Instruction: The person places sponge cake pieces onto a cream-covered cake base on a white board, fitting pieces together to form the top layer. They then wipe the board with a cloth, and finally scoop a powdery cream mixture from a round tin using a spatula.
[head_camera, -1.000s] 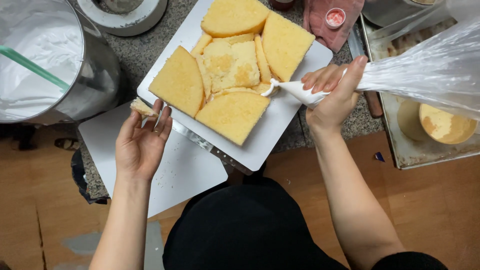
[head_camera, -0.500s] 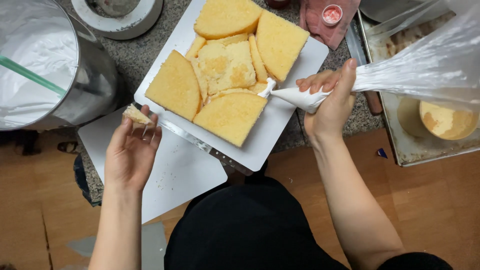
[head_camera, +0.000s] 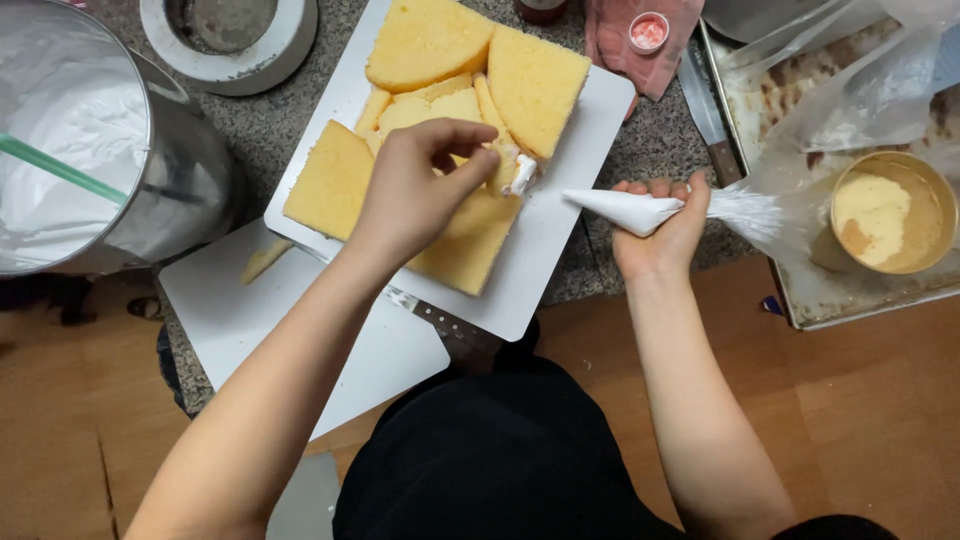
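Left hand (head_camera: 415, 190) presses spongy yellow cake (head_camera: 330, 180); right hand (head_camera: 655, 225) grips cream-filled piping bag (head_camera: 625, 208).

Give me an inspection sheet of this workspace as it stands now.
Surface: speckled stone counter, wooden floor below.
Job's things: yellow sponge cake pieces on a white rectangular board; cream-filled piping bag.
Clutter: steel bowl of whipped cream, second white board with a cake scrap, knife, baking tray, round tub, pink cloth.
Grippers: left hand pinches at the cake; right hand grips the piping bag.
Cables: nothing seen.
Surroundings: white ring mould.
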